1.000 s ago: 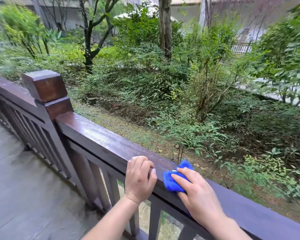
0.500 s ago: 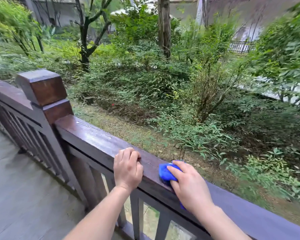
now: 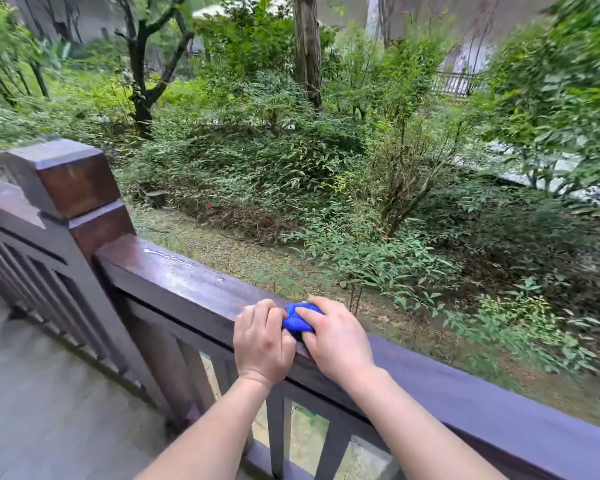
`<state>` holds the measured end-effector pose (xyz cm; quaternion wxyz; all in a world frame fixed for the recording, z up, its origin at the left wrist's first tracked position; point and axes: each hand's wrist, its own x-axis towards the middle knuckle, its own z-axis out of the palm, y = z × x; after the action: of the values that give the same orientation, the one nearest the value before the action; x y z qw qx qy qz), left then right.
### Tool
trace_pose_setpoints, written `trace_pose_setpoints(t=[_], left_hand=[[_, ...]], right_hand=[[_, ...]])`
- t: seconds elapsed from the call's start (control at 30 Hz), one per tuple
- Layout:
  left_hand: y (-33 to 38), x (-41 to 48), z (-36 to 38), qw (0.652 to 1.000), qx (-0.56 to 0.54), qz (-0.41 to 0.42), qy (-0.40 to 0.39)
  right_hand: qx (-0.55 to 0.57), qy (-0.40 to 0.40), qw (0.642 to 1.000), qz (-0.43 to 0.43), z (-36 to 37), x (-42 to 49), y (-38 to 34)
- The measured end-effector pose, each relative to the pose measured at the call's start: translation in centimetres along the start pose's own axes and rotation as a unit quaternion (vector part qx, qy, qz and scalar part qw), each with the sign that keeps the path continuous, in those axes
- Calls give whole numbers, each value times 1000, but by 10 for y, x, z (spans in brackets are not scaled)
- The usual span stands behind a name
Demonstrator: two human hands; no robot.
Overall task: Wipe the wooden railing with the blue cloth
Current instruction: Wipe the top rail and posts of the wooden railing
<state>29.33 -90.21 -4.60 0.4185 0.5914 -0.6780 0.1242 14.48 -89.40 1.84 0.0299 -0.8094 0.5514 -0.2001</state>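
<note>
At lower centre of the frame: dark brown wooden railing, flat-topped rail with a smooth, glossy, wet-looking surface, running from centre left down to the lower right corner; square vertical balusters below. No brand, label or writing legible anywhere. Bunched bright blue cloth, soft and crumpled, lying on the rail top between the two hands. Right hand: palm down over the cloth, fingers curled onto it, pressing it to the rail. Left hand: fingers curled over the rail's edge just beside the cloth, knuckles touching it; whether it grips the cloth cannot be told. Left of frame: square block-capped wooden post. Lower left: grey plank deck floor. Upper half: green shrubs, blurred.
</note>
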Motion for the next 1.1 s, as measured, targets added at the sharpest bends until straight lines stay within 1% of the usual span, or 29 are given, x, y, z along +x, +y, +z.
trace_pose_setpoints(t=[0.07,0.17,0.23,0.33,0.4,0.43,0.5,0.6,0.67,0.77,0.83,0.9,0.97,1.0,1.1], left_hand=[[-2,1,1,1000,-3,2,-1],[-4,-1,2,1000,-11,5,-1],[-5,-2,3,1000,-14,7,0],[-1,0,1,1000,-16,7,-5],[-1,0,0,1000,-6,3,-13],[-1,-1,-1,1000,0,1,-16],[-3,0,-3,1000,2,-1,-22],[0,-1,-8,999,-17,-7,-42],[2,0,-12,998,-36,3,-59],[-8,1,-26,994,-79,-7,-71],[-25,2,-37,997,-63,-13,-42],[-47,3,-48,999,-26,-35,-8],[-70,6,-56,998,13,-58,5],[-81,9,-59,997,32,-69,1],[-111,24,-61,991,69,-116,-20]], right_hand=[[-2,-4,1000,-10,-1,-6,3],[-4,28,998,-59,-5,-47,23],[-6,37,998,-48,-5,-58,35],[-11,32,999,23,-1,-28,24],[-15,25,999,43,4,-10,2],[-11,26,999,35,8,-6,-6],[8,32,999,-9,14,-15,-9],[7,34,997,-64,12,-23,6],[2,26,998,-50,10,-7,9],[1,-2,1000,-13,14,25,-11],[-7,-16,999,-33,21,33,-22],[-9,-8,996,-88,28,27,-24],[-6,-6,991,-135,30,20,-21],[-8,-1,989,-146,31,22,-18],[-3,3,993,-116,34,44,-28]])
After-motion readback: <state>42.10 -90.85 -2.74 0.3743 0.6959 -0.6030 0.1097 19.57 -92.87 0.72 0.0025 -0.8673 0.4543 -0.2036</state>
